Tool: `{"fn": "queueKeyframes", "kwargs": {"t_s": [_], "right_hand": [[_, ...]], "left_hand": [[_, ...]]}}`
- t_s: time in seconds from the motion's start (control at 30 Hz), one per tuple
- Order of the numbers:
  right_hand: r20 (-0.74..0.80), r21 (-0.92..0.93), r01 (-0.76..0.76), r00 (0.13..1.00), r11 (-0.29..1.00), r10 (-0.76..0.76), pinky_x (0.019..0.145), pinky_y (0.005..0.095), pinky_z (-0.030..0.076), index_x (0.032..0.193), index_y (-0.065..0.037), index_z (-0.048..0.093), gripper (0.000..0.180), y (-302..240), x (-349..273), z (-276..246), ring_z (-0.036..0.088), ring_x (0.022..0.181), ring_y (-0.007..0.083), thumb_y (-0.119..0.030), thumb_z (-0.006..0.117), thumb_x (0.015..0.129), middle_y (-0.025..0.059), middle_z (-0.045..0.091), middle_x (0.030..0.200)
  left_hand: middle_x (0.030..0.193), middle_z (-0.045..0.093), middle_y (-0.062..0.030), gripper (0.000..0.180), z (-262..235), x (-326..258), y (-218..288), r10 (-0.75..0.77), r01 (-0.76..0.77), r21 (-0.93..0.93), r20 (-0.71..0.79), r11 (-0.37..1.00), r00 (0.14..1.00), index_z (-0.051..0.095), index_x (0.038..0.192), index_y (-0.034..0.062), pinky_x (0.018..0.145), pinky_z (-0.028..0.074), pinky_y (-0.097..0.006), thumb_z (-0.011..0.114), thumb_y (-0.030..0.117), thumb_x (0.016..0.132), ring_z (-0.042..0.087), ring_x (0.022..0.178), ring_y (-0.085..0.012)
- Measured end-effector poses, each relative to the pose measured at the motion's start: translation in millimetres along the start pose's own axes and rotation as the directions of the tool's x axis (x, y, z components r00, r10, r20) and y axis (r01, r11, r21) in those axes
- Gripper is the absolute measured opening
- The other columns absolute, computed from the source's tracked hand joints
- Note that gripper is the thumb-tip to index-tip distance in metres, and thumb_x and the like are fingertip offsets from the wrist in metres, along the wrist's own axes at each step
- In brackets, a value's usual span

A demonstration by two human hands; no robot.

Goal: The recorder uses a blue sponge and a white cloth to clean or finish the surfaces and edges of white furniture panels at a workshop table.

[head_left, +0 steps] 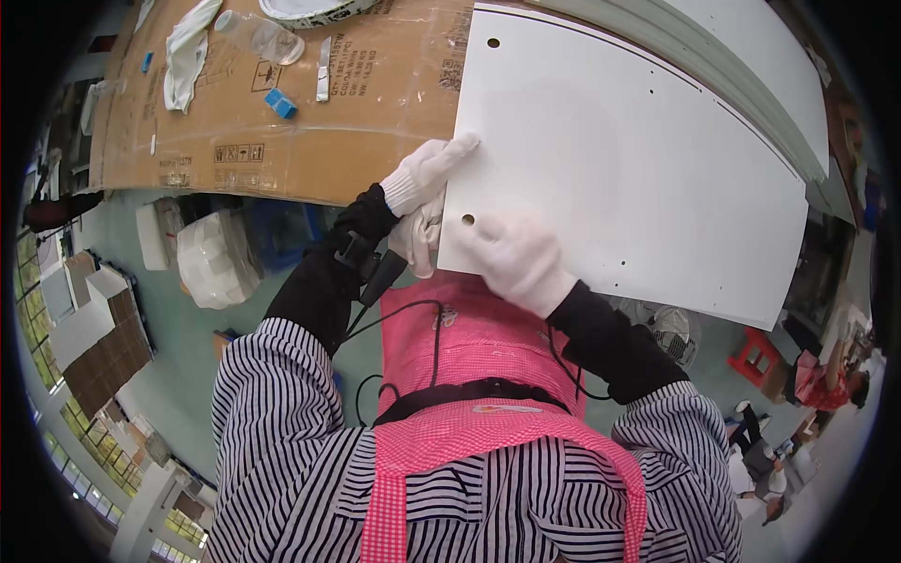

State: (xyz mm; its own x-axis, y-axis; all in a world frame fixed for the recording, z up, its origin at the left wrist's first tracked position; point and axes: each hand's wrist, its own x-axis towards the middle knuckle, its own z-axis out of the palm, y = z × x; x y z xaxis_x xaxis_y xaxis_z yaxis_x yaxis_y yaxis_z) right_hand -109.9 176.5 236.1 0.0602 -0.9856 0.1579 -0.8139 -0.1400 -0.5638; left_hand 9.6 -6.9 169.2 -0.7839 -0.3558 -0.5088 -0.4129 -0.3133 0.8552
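Note:
A large white panel (610, 159) with two round holes and several small ones lies in front of me, its near edge overhanging my pink checked apron. White knit gloves cover both hands. At the panel's left edge is my left hand (427, 176), its index finger reaching onto the surface and its other fingers curled. A bunched whitish cloth (422, 233) hangs from beneath that hand, seemingly held in it. Near the lower round hole (467, 220), my right hand (521, 263) rests over the panel's near left corner; motion blurs its fingers, and anything in them is hidden.
A cardboard-covered surface (375, 141) at left bears a white rag (188, 56), a clear plastic bottle (263, 39), a blue block (281, 103) and a metallic strip (324, 70). More white panels (751, 56) lie beyond. A red stool (755, 364) and people are at right.

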Motion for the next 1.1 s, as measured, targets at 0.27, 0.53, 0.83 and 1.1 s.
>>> {"fn": "queueKeyframes", "kwargs": {"t_s": [0.27,0.53,0.83,1.1], "right_hand": [[-0.076,0.087,-0.007,0.997,0.996,0.013,0.060,0.0397,0.052,0.106,-0.014,0.069,0.023,-12,-24,16,0.064,0.069,0.0241,-0.013,0.064,0.084,0.0030,0.058,0.075],[-0.177,0.049,-0.196,0.963,0.979,0.202,0.060,0.0402,0.054,0.112,-0.013,0.073,0.031,10,-86,-9,0.067,0.073,0.0277,-0.009,0.068,0.082,0.0044,0.067,0.086],[-0.703,-0.058,-0.878,0.374,0.475,0.606,0.079,0.0403,0.058,0.124,-0.015,0.074,0.032,107,-299,-112,0.072,0.094,0.0298,-0.015,0.066,0.094,0.0102,0.074,0.106],[-0.790,0.102,-0.964,0.071,0.246,0.609,0.073,0.0454,0.054,0.101,-0.009,0.074,0.020,152,-321,-162,0.067,0.082,0.0362,-0.026,0.066,0.096,0.0148,0.069,0.089]], "left_hand": [[0.109,0.073,-0.0067,0.056,17,-15,17,0.151,-0.155,-0.033,-0.110,0.987,0.982,0.069,0.118,-0.0051,0.090,0.052,-0.028,0.050,0.047,0.110,0.064,0.097,-0.0105],[0.117,0.071,-0.0058,0.046,-14,2,-36,0.052,-0.080,-0.213,-0.137,0.974,0.989,0.065,0.125,-0.0055,0.093,0.054,-0.030,0.047,0.035,0.113,0.066,0.103,-0.0121],[0.142,0.059,-0.0178,0.054,-44,9,-61,0.120,-0.088,0.205,-0.149,0.975,0.981,0.046,0.149,-0.0082,0.109,0.050,-0.036,0.041,0.033,0.114,0.061,0.125,-0.0210],[0.141,0.059,-0.0190,0.058,-38,9,-35,-0.061,0.065,0.086,-0.051,0.994,0.997,0.048,0.145,-0.0106,0.108,0.051,-0.037,0.039,0.038,0.114,0.062,0.124,-0.0232]]}}
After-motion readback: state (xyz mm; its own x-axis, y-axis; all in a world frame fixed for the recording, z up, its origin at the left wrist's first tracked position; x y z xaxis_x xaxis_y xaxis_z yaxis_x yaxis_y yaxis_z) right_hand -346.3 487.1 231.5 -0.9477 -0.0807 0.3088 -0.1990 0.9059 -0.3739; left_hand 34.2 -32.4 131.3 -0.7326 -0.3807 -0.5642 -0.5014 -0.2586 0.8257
